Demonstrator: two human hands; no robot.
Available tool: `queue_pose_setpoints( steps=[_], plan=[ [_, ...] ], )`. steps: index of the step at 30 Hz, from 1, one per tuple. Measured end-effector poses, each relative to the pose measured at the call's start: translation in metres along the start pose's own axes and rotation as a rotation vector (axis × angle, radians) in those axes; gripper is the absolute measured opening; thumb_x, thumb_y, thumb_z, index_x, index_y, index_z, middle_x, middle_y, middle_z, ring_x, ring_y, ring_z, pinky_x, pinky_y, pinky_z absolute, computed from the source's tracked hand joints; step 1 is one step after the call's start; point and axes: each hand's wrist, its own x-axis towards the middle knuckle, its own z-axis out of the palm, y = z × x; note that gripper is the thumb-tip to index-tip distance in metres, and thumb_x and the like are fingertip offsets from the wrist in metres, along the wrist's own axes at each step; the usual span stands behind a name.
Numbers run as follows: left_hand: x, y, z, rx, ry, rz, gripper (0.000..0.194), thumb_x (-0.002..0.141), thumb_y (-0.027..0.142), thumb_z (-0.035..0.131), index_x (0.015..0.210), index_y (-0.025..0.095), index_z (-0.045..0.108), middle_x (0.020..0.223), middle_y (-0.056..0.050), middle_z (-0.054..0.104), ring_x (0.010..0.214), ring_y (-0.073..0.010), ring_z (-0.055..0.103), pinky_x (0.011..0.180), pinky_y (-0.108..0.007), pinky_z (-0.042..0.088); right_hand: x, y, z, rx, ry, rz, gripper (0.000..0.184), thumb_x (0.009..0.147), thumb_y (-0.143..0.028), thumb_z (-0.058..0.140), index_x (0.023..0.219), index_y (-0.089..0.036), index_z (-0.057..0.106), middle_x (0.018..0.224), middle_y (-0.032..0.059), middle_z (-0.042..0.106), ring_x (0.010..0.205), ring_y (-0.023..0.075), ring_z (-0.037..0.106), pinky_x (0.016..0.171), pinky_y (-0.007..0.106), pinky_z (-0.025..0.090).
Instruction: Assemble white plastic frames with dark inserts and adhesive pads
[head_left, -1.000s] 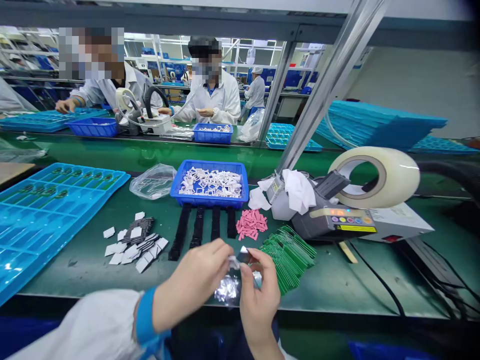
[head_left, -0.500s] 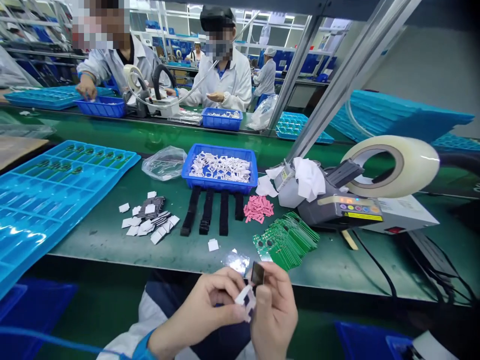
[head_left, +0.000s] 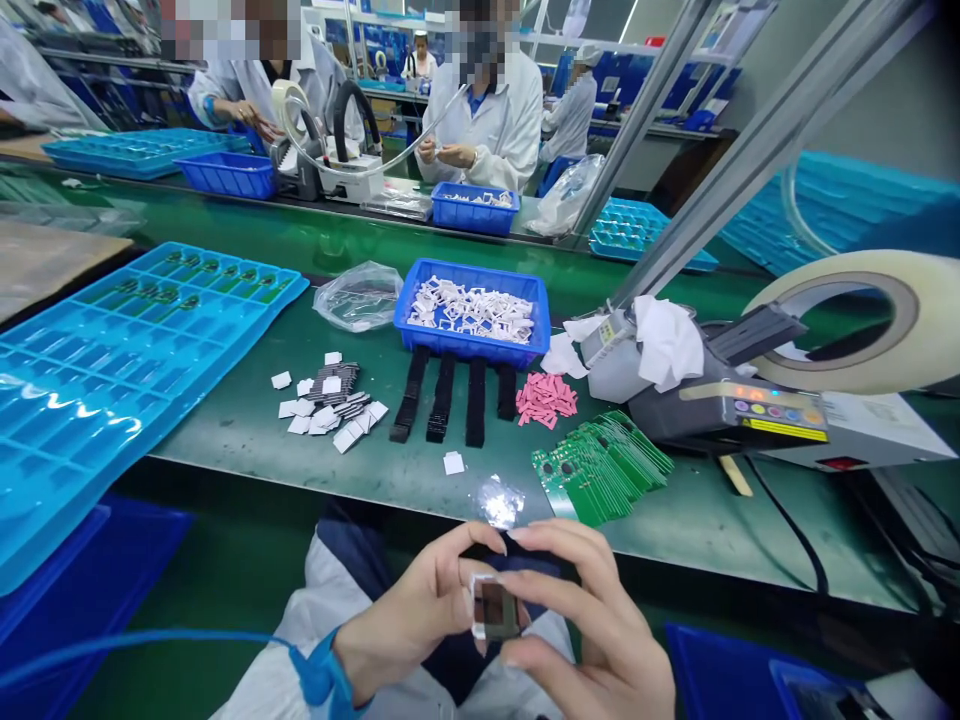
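Observation:
My left hand [head_left: 409,610] pinches a small white plastic frame [head_left: 477,606] by its left side. My right hand [head_left: 600,625] grips a dark, glossy square panel [head_left: 496,612] between thumb and fingers. The panel lies against the frame, overlapping its opening; whether it is seated inside I cannot tell. Both hands are just off the bench's front edge. Beyond them on the bench are a shiny clear film [head_left: 498,500], a lone white square piece [head_left: 454,463] and a fanned stack of green circuit boards [head_left: 607,470].
A blue bin [head_left: 472,347] holds many white frames. Black strip stacks [head_left: 475,405], pink pieces [head_left: 546,400] and white-and-dark squares [head_left: 330,405] lie around it. A blue tray [head_left: 67,400] is at left, a tape dispenser [head_left: 739,415] at right. Co-workers [head_left: 487,120] sit opposite.
The dark panel, apart from the white frame before, now rests against it. My right hand has turned, its fingers now reaching across from the right. The view has shifted.

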Motion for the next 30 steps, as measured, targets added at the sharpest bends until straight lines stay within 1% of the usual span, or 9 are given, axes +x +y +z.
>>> queue_pose_setpoints(
  steps=[4, 9, 13, 16, 20, 22, 26, 28, 30],
  plan=[
    [-0.003, -0.002, -0.002, -0.038, 0.002, 0.001, 0.057, 0.053, 0.046, 0.081, 0.097, 0.017, 0.059, 0.066, 0.000, 0.069, 0.055, -0.0063, 0.058, 0.052, -0.013, 0.041, -0.001, -0.002, 0.003, -0.016, -0.003, -0.028, 0.023, 0.084, -0.042, 0.062, 0.102, -0.027, 0.063, 0.105, 0.0066, 0.063, 0.100, 0.0227, 0.056, 0.081, 0.037, 0.052],
    [-0.005, -0.006, -0.006, -0.070, 0.005, -0.001, 0.057, 0.052, 0.049, 0.081, 0.095, 0.018, 0.061, 0.065, -0.001, 0.068, 0.052, -0.0066, 0.057, 0.047, -0.013, 0.041, -0.004, -0.002, -0.002, -0.131, -0.117, -0.009, 0.043, 0.085, -0.055, 0.052, 0.115, -0.025, 0.060, 0.120, 0.0113, 0.058, 0.109, 0.0274, 0.055, 0.084, 0.042, 0.052],
    [-0.009, -0.007, -0.007, -0.086, -0.001, -0.007, 0.054, 0.055, 0.048, 0.080, 0.099, 0.020, 0.063, 0.065, -0.001, 0.067, 0.052, -0.0063, 0.058, 0.048, -0.012, 0.040, -0.001, -0.002, -0.005, -0.171, -0.186, -0.056, 0.028, 0.085, -0.043, 0.061, 0.107, -0.026, 0.063, 0.113, 0.0090, 0.063, 0.104, 0.0267, 0.058, 0.080, 0.040, 0.052],
    [-0.015, -0.008, -0.007, -0.077, 0.073, 0.097, 0.055, 0.055, 0.047, 0.080, 0.103, 0.026, 0.066, 0.076, -0.002, 0.070, 0.068, -0.0100, 0.063, 0.058, -0.016, 0.046, 0.002, -0.003, 0.003, -0.191, -0.155, -0.054, 0.024, 0.085, -0.041, 0.061, 0.104, -0.025, 0.064, 0.104, 0.0076, 0.065, 0.096, 0.0241, 0.060, 0.077, 0.037, 0.053],
    [-0.023, -0.009, -0.013, -0.012, 0.256, 0.316, 0.038, 0.057, 0.041, 0.081, 0.092, 0.027, 0.074, 0.100, -0.002, 0.072, 0.083, -0.0119, 0.065, 0.074, -0.019, 0.050, 0.007, -0.007, 0.025, -0.149, -0.097, -0.022, 0.020, 0.087, -0.038, 0.059, 0.101, -0.024, 0.064, 0.101, 0.0078, 0.064, 0.093, 0.0224, 0.060, 0.075, 0.035, 0.053],
    [-0.026, -0.006, -0.020, -0.059, 0.326, 0.372, 0.034, 0.060, 0.042, 0.079, 0.090, 0.027, 0.075, 0.099, -0.002, 0.074, 0.086, -0.0127, 0.066, 0.074, -0.018, 0.051, 0.015, -0.005, 0.038, -0.099, -0.123, -0.016, 0.020, 0.088, -0.039, 0.057, 0.099, -0.023, 0.063, 0.104, 0.0074, 0.063, 0.096, 0.0215, 0.059, 0.078, 0.035, 0.052],
    [-0.038, 0.005, -0.040, -0.247, 0.454, 0.413, 0.031, 0.064, 0.040, 0.078, 0.092, 0.030, 0.074, 0.093, 0.000, 0.075, 0.087, -0.0135, 0.070, 0.075, -0.019, 0.055, 0.042, 0.009, 0.071, -0.123, -0.163, -0.039, 0.016, 0.090, -0.032, 0.055, 0.098, -0.019, 0.061, 0.103, 0.0068, 0.063, 0.097, 0.0194, 0.057, 0.082, 0.034, 0.049],
    [-0.046, 0.012, -0.049, -0.282, 0.534, 0.405, 0.030, 0.066, 0.037, 0.077, 0.094, 0.030, 0.073, 0.095, 0.000, 0.074, 0.086, -0.0127, 0.070, 0.075, -0.018, 0.056, 0.058, 0.019, 0.093, -0.211, -0.205, -0.085, 0.012, 0.088, -0.024, 0.058, 0.098, -0.017, 0.061, 0.100, 0.0066, 0.064, 0.095, 0.0195, 0.056, 0.080, 0.034, 0.048],
    [-0.055, 0.016, -0.057, -0.283, 0.584, 0.407, 0.030, 0.066, 0.038, 0.076, 0.096, 0.029, 0.073, 0.091, 0.000, 0.074, 0.082, -0.0116, 0.070, 0.074, -0.018, 0.057, 0.074, 0.026, 0.117, -0.276, -0.275, -0.128, 0.015, 0.084, -0.018, 0.062, 0.099, -0.017, 0.062, 0.098, 0.0060, 0.064, 0.092, 0.0203, 0.056, 0.077, 0.034, 0.047]
  ],
)
